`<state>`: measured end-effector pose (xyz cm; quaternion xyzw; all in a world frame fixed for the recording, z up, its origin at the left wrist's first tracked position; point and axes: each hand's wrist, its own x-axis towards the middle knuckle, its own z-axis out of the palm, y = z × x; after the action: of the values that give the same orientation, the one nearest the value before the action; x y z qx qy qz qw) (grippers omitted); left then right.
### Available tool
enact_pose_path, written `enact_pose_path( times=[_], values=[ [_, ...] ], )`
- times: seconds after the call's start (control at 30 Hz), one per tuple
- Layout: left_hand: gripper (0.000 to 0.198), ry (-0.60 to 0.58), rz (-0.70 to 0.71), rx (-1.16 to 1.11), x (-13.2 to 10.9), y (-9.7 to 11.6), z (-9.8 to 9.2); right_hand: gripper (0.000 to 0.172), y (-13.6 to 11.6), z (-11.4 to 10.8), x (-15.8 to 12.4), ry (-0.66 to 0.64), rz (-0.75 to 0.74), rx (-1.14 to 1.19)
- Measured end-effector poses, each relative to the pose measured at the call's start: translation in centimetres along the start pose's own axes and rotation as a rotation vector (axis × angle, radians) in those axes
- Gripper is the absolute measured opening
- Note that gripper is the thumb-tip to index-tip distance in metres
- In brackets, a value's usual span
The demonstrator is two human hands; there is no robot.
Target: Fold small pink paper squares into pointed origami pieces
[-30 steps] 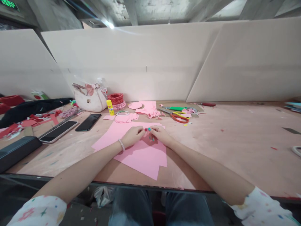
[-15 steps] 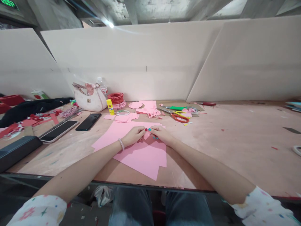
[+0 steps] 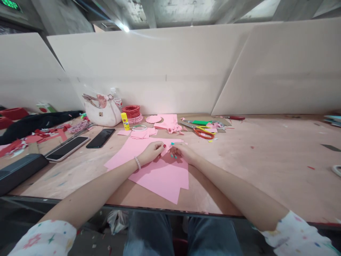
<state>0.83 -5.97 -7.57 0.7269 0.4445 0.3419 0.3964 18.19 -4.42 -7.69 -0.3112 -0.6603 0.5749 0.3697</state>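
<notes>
Over a stack of pink paper sheets (image 3: 157,183), my left hand (image 3: 152,152) pinches a small folded piece of pink paper (image 3: 165,149) between thumb and fingers. My right hand (image 3: 184,152) is at the other side of that piece. Its thumb and forefinger close at the paper's upper corner, while the other fingers curl loosely below. Part of the folded piece is hidden behind the fingers. Just beyond the sheets lie small pink paper squares (image 3: 140,134) and a heap of folded pink pieces (image 3: 170,124).
A yellow glue stick (image 3: 125,121), red cord coils (image 3: 131,111) and a white handbag (image 3: 102,113) stand at the back left. Orange-handled scissors (image 3: 204,133) and a green-handled tool (image 3: 201,122) lie at the back. Two phones (image 3: 100,138) and a dark box (image 3: 22,173) are on the left.
My right hand's fingers have drawn slightly apart from my left, and more of the small folded paper shows between them. The left hand has barely moved.
</notes>
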Motion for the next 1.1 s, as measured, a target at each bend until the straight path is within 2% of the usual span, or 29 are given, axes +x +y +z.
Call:
enact_pose_path(
  times=[0.13,0.23,0.5,0.67,0.8,0.97,1.1],
  values=[
    [0.035,0.022,-0.053,-0.073,0.13,-0.38,-0.02,0.022,0.04,-0.41,0.16,-0.068,0.031,0.154],
    [0.034,0.035,-0.060,-0.049,0.25,-0.52,-0.08,0.019,0.37,-0.59,0.26,-0.071,0.046,0.188],
    [0.032,0.023,-0.036,-0.045,0.22,-0.31,0.04,0.018,0.47,-0.53,0.19,-0.052,-0.017,0.077],
    [0.031,0.020,-0.027,-0.043,0.30,-0.50,0.02,0.019,0.13,-0.44,-0.01,0.005,0.020,-0.074],
    [0.034,-0.038,-0.026,-0.026,0.46,-0.64,-0.05,0.020,0.31,-0.37,0.01,0.015,0.057,-0.151],
    [0.038,-0.041,-0.040,-0.062,0.53,-0.70,-0.20,0.025,0.63,-0.44,0.22,0.018,-0.030,-0.070],
    [0.040,-0.039,-0.045,-0.088,0.70,-0.87,-0.37,0.022,0.52,-0.52,0.21,0.017,-0.035,-0.006]
  ],
)
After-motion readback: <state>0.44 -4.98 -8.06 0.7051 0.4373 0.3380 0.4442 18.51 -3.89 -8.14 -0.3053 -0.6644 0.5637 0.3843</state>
